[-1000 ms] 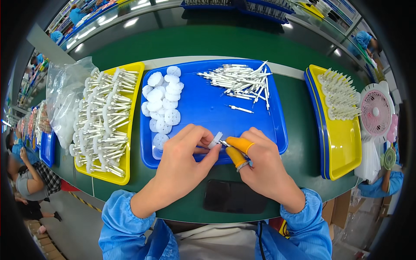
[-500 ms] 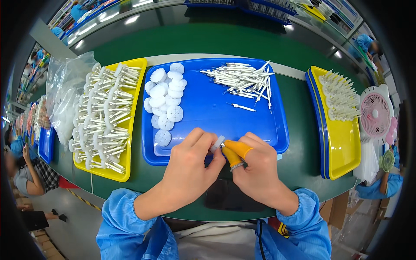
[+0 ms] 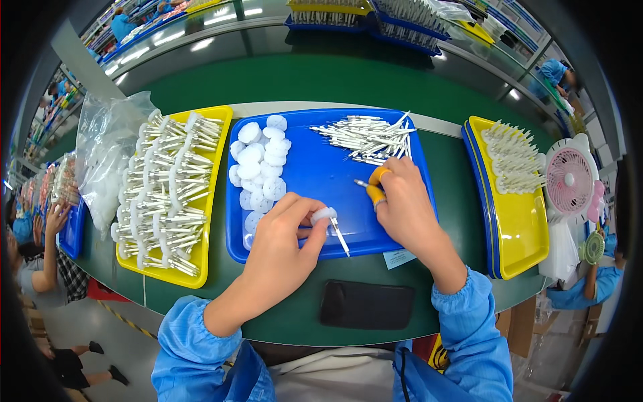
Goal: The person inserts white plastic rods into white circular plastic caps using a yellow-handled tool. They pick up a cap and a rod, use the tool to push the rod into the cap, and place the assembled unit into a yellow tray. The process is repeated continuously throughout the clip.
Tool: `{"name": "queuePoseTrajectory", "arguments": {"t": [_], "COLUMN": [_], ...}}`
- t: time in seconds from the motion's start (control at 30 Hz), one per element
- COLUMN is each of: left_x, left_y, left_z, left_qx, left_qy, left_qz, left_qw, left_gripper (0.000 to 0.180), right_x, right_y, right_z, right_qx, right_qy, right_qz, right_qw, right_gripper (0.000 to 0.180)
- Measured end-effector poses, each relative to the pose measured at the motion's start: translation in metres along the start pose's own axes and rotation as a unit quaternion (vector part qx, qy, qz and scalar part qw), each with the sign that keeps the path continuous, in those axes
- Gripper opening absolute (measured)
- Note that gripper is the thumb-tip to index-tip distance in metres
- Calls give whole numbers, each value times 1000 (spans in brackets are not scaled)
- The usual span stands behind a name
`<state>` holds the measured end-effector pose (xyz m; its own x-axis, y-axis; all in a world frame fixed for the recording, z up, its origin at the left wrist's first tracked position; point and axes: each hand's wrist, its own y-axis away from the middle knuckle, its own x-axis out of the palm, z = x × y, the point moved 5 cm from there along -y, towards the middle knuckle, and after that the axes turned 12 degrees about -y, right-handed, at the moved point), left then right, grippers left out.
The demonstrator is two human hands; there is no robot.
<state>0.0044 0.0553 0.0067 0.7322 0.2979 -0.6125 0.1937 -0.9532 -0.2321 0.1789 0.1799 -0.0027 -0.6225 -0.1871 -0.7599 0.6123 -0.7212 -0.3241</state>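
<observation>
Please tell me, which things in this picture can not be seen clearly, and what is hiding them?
Head view only:
- Tip of the yellow-handled tool: covered by the right hand.
- How the white disc and pin join: too small, partly behind the left hand fingers.
- Blue tray near edge: hidden by both hands.
- Contents of the clear bag: blurred by plastic.
- Pink fan: bent near the fisheye rim.

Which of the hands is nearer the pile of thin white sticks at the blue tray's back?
Right hand, just below the pile of thin white sticks; left hand sits farther down-left.
</observation>
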Motion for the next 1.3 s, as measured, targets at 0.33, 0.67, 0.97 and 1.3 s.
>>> {"name": "queuePoseTrajectory", "arguments": {"t": [0.33, 0.67, 0.97, 1.3], "left_x": [0, 2, 5, 0], "left_y": [1, 3, 5, 2], "left_z": [-7, -2, -2, -4], "left_qx": [18, -5, 3, -24], "left_qy": [5, 0, -15, -5], "left_qz": [12, 4, 0, 2], "left_qw": [1000, 1000, 1000, 1000], "left_gripper": [16, 15, 15, 12], "right_x": [-13, -10, -3, -9], "right_y": [39, 37, 42, 39], "right_z": [59, 48, 57, 56], "right_qx": [-54, -55, -53, -52], "right_qy": [-219, -160, -155, -181], "right_qz": [98, 88, 84, 65], "right_qw": [969, 982, 983, 980], "right_gripper": [49, 48, 39, 42]}}
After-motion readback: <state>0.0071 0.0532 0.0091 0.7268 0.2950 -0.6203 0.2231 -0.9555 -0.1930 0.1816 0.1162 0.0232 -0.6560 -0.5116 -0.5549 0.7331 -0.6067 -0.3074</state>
